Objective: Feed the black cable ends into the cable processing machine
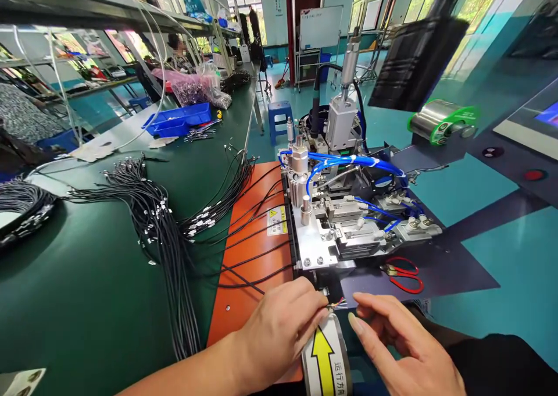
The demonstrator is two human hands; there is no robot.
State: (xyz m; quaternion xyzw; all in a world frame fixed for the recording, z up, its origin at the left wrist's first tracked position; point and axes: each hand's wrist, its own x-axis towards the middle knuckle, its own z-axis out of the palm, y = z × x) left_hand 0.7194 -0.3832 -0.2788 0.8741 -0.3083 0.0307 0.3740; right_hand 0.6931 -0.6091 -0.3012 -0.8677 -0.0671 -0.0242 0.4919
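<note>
My left hand [288,320] is closed in a pinch at the front edge of the machine. Thin coloured wire ends [339,304] of a cable stick out to the right from its fingertips; the rest of that cable is hidden by the hand. My right hand [405,343] is just right of the wire ends, thumb and forefinger apart, with nothing seen between them. Under the left fingertips lies a white plate with a yellow arrow [323,361]. Ahead stands the metal machine [349,227] with blue air tubes [361,161]. Several black cables [261,260] cross its orange plate [244,309].
Bundles of black cables [163,233] lie on the green table [100,303] at left. Red-handled snips [403,274] rest right of the machine. A solder wire spool [440,120] and a dark hanging screen [418,64] are farther right. Behind are a blue tray [178,120] and a seated person [176,50].
</note>
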